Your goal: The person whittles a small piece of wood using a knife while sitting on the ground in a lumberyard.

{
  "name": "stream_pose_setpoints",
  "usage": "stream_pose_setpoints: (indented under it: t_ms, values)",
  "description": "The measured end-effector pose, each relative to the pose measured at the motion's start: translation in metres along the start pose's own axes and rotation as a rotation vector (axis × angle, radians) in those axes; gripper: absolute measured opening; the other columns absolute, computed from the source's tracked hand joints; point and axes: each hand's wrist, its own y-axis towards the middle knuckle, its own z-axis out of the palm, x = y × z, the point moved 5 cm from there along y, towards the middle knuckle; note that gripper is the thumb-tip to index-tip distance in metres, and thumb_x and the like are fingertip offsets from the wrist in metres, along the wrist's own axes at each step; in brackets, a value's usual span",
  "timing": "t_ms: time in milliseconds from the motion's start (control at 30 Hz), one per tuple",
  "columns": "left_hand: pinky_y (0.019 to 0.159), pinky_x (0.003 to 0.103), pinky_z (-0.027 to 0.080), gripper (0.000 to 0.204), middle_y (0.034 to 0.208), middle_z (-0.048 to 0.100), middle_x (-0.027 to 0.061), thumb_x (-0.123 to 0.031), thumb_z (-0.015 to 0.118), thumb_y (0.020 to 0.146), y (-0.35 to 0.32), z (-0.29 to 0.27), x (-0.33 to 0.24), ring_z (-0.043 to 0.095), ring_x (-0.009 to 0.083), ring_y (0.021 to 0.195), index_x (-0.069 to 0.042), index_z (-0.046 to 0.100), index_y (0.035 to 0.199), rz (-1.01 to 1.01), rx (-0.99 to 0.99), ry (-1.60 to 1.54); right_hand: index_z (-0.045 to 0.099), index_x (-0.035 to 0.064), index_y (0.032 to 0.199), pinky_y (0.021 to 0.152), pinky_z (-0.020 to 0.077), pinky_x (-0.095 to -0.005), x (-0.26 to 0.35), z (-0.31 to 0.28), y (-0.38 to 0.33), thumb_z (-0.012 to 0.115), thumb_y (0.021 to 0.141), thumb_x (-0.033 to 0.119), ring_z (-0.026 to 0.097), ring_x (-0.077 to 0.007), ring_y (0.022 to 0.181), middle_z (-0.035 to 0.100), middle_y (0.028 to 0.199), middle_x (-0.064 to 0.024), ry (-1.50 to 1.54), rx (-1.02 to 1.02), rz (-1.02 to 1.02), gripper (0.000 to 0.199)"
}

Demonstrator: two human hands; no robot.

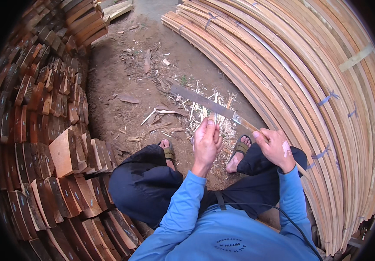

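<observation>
Dirt yard, left hand gripping stick, right hand gripping machete

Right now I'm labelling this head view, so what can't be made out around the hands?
- Stick in the left hand: mostly hidden by the fingers.
- Handle of the long blade: covered by the right hand.
- Stacked slats: cut off by the right rim.
- Shavings: too small to tell apart.

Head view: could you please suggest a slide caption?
Seated person's right hand draws a long blade against a thin stick in the left hand.
</observation>
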Motion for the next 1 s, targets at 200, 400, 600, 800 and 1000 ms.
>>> stream_pose_setpoints:
  t_ms: [200,400,600,800,1000]
  values:
    - [0.037,0.025,0.018,0.026,0.06,0.031,-0.0055,-0.03,0.04,0.114,0.001,0.0,0.009,0.024,0.0045,0.042,-0.011,0.048,0.098,-0.038,-0.051,-0.028,0.068,0.0019,0.076,0.063,0.052,-0.0492,-0.001,0.011,0.013,0.064,0.1,0.044,0.065,-0.0433,0.066,0.064,0.065,-0.0227,-0.113,-0.078,0.018,0.049]
    - [0.039,0.025,0.022,0.024,0.061,0.034,-0.0068,-0.029,0.045,0.112,-0.02,0.03,0.024,0.027,0.0043,0.045,-0.012,0.049,0.097,-0.135,0.173,0.125,0.065,-0.0017,0.073,0.068,0.0495,-0.0537,-0.042,0.016,0.048,0.056,0.103,0.052,0.063,-0.0466,0.066,0.061,0.064,-0.026,-0.059,-0.331,0.152,0.062]
    - [0.041,0.025,0.021,0.028,0.062,0.03,-0.0067,-0.03,0.039,0.114,-0.001,-0.002,0.003,0.024,0.0043,0.046,-0.011,0.049,0.097,-0.02,-0.034,-0.04,0.063,-0.0013,0.071,0.064,0.0496,-0.0467,-0.01,0.0,0.026,0.056,0.106,0.045,0.065,-0.0387,0.063,0.064,0.063,-0.0223,0.029,-0.07,0.135,0.058]
    - [0.041,0.024,0.018,0.027,0.062,0.03,-0.0072,-0.028,0.038,0.114,-0.003,-0.001,-0.006,0.022,0.0038,0.046,-0.011,0.049,0.095,-0.072,0.031,-0.266,0.078,0.0016,0.092,0.065,0.0531,-0.041,0.002,-0.004,-0.004,0.061,0.103,0.035,0.071,-0.0335,0.068,0.073,0.074,-0.0164,-0.02,0.137,0.052,0.039]
    - [0.041,0.025,0.018,0.028,0.061,0.03,-0.0069,-0.031,0.039,0.114,-0.008,0.01,0.006,0.022,0.0039,0.046,-0.012,0.047,0.095,-0.165,0.075,-0.257,0.075,0.0002,0.086,0.062,0.0476,-0.0476,-0.006,-0.002,0.003,0.061,0.102,0.038,0.063,-0.0418,0.064,0.063,0.069,-0.0234,0.057,-0.005,-0.038,0.043]
